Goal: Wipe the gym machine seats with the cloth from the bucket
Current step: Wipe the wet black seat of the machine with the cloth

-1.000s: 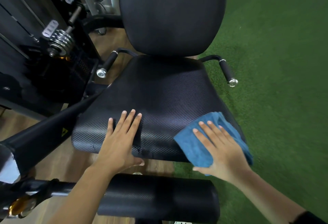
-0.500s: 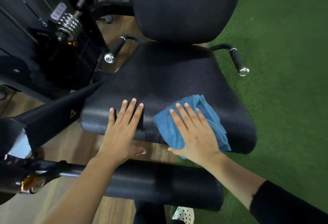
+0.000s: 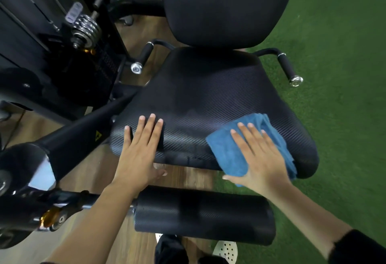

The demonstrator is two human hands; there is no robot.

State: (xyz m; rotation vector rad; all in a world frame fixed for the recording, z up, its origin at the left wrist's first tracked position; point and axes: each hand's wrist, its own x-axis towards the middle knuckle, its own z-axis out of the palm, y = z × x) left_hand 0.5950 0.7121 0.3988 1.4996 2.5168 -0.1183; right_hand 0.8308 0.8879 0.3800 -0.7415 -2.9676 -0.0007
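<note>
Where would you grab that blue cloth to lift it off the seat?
Probably take the cloth by its layered folds at the far right edge, pinched from above: they bunch up off the seat, while the rest lies flat under the right hand.

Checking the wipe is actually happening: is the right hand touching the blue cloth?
Touching. The head view shows the right hand lying flat on the blue cloth, fingers straight, pressing it onto the seat.

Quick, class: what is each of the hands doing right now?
Left hand: open, flat on the seat.
Right hand: open, pressing the blue cloth onto the seat.
</note>
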